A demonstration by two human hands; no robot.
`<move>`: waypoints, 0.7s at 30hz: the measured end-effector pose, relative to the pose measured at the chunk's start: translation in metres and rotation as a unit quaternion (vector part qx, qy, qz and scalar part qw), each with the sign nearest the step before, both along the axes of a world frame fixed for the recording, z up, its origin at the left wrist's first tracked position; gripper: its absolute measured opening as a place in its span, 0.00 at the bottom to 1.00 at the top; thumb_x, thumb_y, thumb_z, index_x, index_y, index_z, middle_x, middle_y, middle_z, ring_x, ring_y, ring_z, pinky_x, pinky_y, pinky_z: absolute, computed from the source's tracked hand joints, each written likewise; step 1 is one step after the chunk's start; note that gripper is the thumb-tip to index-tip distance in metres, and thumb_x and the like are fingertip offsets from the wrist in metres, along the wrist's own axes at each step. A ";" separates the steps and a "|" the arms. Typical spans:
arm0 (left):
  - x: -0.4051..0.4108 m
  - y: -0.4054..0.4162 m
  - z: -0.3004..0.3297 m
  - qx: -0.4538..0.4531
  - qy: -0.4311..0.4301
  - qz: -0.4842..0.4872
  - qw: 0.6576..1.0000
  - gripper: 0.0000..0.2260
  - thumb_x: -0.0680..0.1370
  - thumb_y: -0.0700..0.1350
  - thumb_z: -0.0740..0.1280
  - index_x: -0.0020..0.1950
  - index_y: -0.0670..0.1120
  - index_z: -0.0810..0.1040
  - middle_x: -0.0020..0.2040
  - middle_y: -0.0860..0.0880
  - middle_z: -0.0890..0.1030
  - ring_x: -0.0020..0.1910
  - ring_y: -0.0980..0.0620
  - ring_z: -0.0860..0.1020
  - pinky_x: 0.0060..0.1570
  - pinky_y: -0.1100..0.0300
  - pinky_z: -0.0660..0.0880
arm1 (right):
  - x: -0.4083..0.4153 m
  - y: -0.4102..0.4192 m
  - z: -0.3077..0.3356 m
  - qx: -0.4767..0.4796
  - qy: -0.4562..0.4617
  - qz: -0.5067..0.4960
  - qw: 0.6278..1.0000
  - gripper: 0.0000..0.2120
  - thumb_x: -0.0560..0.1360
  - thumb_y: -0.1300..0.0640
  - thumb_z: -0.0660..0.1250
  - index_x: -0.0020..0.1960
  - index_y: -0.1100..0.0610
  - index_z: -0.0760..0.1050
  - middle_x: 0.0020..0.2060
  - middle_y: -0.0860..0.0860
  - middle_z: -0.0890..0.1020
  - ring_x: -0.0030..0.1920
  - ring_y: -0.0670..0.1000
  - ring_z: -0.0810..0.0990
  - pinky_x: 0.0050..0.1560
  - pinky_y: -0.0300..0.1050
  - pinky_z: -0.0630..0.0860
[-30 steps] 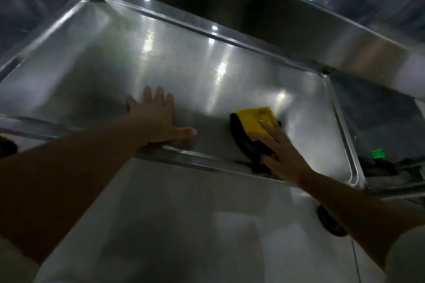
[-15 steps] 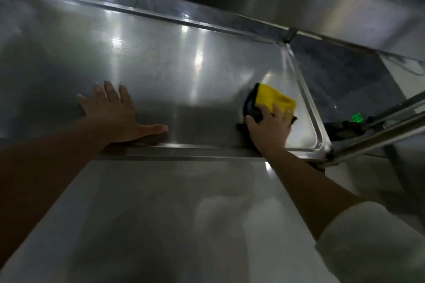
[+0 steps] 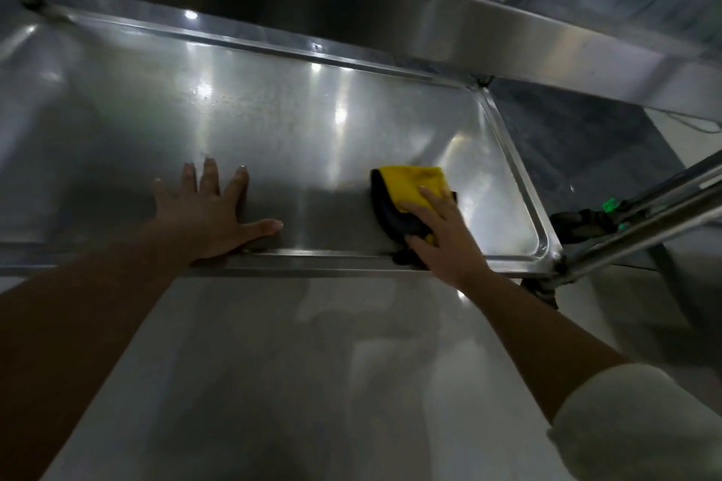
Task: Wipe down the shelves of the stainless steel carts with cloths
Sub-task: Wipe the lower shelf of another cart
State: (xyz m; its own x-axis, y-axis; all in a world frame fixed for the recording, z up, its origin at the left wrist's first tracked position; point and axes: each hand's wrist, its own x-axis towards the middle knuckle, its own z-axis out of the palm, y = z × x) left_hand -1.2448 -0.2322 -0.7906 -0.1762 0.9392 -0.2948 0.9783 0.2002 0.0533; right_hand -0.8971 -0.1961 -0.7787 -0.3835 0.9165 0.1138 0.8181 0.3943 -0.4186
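Folded yellow cloth (image 3: 414,183) slid left, steel shelf (image 3: 273,129)

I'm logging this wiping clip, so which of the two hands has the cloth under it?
The right hand, pressing the yellow and black cloth near the shelf's right end; the left hand lies flat on bare steel.

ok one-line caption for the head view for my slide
Right hand presses a yellow cloth on the steel cart shelf; left hand lies flat beside it.
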 end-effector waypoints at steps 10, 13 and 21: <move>-0.005 -0.016 -0.009 0.056 -0.027 -0.044 0.997 0.52 0.61 0.81 0.37 0.79 0.53 0.39 0.79 0.41 0.39 0.77 0.40 0.37 0.74 0.42 0.39 | -0.002 -0.014 -0.002 -0.004 -0.067 -0.276 0.959 0.24 0.74 0.53 0.64 0.70 0.49 0.68 0.74 0.57 0.62 0.73 0.63 0.54 0.71 0.61 0.57; -0.006 -0.018 -0.004 0.050 -0.034 -0.055 0.997 0.52 0.63 0.80 0.41 0.79 0.51 0.40 0.79 0.40 0.39 0.77 0.40 0.38 0.74 0.45 0.39 | -0.030 -0.021 -0.003 0.002 -0.083 -0.226 0.971 0.25 0.74 0.53 0.64 0.70 0.51 0.68 0.73 0.58 0.62 0.73 0.65 0.54 0.71 0.62 0.56; -0.074 -0.034 0.009 0.042 -0.030 -0.081 0.995 0.51 0.67 0.78 0.50 0.80 0.48 0.44 0.80 0.49 0.44 0.78 0.52 0.43 0.75 0.49 0.44 | -0.110 -0.018 0.005 0.016 -0.074 -0.024 0.997 0.24 0.72 0.59 0.70 0.67 0.56 0.73 0.71 0.62 0.66 0.73 0.68 0.55 0.73 0.60 0.52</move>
